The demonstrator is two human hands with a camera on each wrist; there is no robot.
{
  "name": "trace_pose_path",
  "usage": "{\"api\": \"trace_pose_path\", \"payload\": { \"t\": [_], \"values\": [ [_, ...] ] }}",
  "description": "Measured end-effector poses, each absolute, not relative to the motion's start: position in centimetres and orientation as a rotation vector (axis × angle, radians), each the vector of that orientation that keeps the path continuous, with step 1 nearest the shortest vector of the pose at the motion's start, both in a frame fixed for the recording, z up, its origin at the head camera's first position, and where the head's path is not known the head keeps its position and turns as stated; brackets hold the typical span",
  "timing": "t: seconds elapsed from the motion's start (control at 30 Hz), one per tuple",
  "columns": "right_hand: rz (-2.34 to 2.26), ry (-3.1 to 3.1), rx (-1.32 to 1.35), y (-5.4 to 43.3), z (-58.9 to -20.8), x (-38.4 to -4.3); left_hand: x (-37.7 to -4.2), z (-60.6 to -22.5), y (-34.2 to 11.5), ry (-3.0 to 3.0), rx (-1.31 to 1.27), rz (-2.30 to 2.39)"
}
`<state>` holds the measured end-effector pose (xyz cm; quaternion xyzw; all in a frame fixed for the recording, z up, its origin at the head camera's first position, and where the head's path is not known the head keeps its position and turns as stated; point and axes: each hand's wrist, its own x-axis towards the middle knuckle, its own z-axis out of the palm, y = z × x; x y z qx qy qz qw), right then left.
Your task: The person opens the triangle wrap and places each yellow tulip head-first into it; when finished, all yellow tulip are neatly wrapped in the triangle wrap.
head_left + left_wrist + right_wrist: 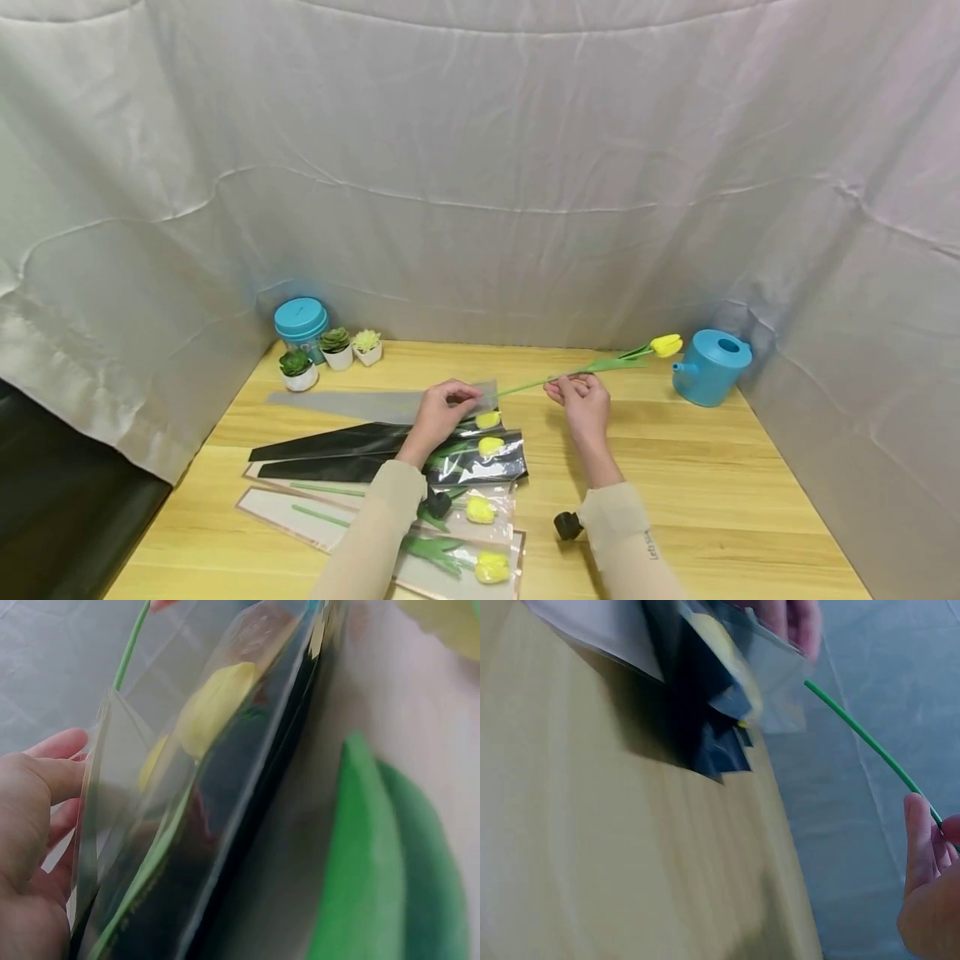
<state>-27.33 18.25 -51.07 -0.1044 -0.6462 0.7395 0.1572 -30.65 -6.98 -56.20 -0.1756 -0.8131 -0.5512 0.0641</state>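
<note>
My right hand [581, 404] pinches the green stem of a yellow tulip [666, 346], its bloom pointing right. The cut end of the stem [862, 733] is at the mouth of a translucent grey flower sleeve [337, 405]; whether it is just inside, I cannot tell. At that sleeve's open edge, my left hand [442, 412] holds the film between thumb and fingers, as the left wrist view also shows. Just below lie black-backed sleeves [330, 440] with yellow tulips [214, 709] inside, partly covered by my left hand and forearm.
Pale sleeves [270, 502] with tulips lie nearer me, under my left sleeve. Three small potted succulents [337, 357] and a blue lidded canister [301, 321] stand at the back left. A blue watering can [708, 371] stands back right. Grey curtain [480, 250] encloses the wooden table [712, 500].
</note>
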Motion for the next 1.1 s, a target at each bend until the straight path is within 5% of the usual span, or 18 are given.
{"api": "trace_pose_path", "payload": {
  "t": [1.1],
  "values": [
    [2.188, -1.868, -0.303, 15.2, -52.4, -27.3, -30.6, -56.2, -5.7, -2.396, -0.614, -1.75]
  ]
}}
